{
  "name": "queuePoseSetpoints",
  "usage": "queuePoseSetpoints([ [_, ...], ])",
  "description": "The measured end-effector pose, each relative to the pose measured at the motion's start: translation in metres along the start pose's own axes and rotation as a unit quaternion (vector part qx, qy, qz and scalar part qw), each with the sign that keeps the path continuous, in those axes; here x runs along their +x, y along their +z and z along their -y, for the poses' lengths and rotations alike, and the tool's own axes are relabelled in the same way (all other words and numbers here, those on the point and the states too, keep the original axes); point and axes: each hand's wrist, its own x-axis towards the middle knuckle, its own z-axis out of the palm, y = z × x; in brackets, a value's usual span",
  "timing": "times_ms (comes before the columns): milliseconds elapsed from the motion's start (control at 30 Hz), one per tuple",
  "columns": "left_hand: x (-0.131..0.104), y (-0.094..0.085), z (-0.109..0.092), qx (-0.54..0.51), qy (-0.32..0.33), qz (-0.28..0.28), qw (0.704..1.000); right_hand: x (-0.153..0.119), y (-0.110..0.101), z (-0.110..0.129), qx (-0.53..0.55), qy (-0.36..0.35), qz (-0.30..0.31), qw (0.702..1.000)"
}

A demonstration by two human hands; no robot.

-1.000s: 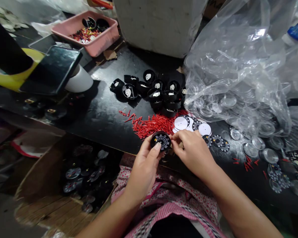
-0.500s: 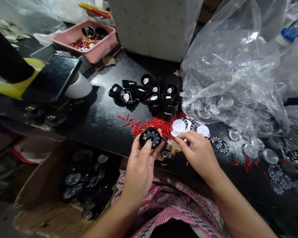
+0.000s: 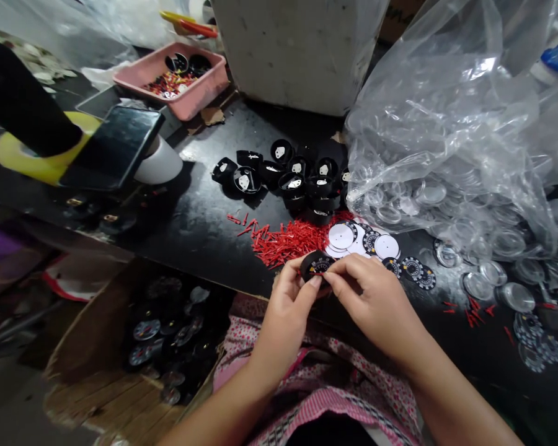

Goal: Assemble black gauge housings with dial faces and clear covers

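Observation:
My left hand (image 3: 289, 310) is closed round a black round gauge (image 3: 320, 264) with a printed dial, its face tilted up. Against that dial, my right hand (image 3: 369, 288) pinches a small red pointer, mostly hidden by the fingertips. Just beyond the hands lies a heap of red pointers (image 3: 286, 241). White-backed and black-faced dial discs (image 3: 341, 236) overlap to its right. Behind the heap, several black cup-shaped cases (image 3: 247, 179) with pale metal parts inside stand in a cluster.
A clear plastic bag (image 3: 441, 130) of transparent round covers spreads over the right side. Loose covers (image 3: 478, 285) lie before it. At left are a phone (image 3: 116, 145) on a white roll, a yellow tape roll (image 3: 16, 152) and a pink tray (image 3: 186, 110). A carton (image 3: 81, 347) with finished-looking gauges stands below.
The gauge has moved right and tilted in my left hand. My right hand has met it, bringing the red pointer onto the dial. The whole view has shifted slightly.

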Motion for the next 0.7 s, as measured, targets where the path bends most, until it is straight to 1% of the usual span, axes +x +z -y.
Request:
queuePoseSetpoints([
  [167, -0.0031, -0.0046, 0.0013, 0.066, 0.024, -0.006, 0.998, -0.0022, -0.0033, -0.0017, 0.022, -0.005, 0.009, 1.0],
  [267, -0.0051, -0.0048, -0.0031, 0.089, 0.032, -0.001, 0.995, -0.0045, -0.0027, -0.0003, 0.029, -0.008, -0.014, 0.999],
  [400, -0.008, -0.0041, -0.0066, 0.069, 0.04, 0.02, 0.997, -0.0079, -0.0037, 0.0006, 0.051, -0.01, -0.026, 0.998],
  [567, -0.0091, -0.0046, -0.0039, 0.02, 0.029, 0.056, 0.998, -0.0098, -0.0093, -0.0006, 0.07, -0.018, 0.002, 0.997],
  [633, -0.0088, -0.0049, -0.0035, 0.013, 0.031, 0.071, 0.997, -0.0099, -0.01, -0.0003, 0.061, -0.019, 0.002, 0.998],
  [700, -0.0087, -0.0046, -0.0047, 0.034, 0.053, 0.063, 0.996, -0.0102, -0.0094, 0.0007, 0.045, -0.015, -0.006, 0.999],
])
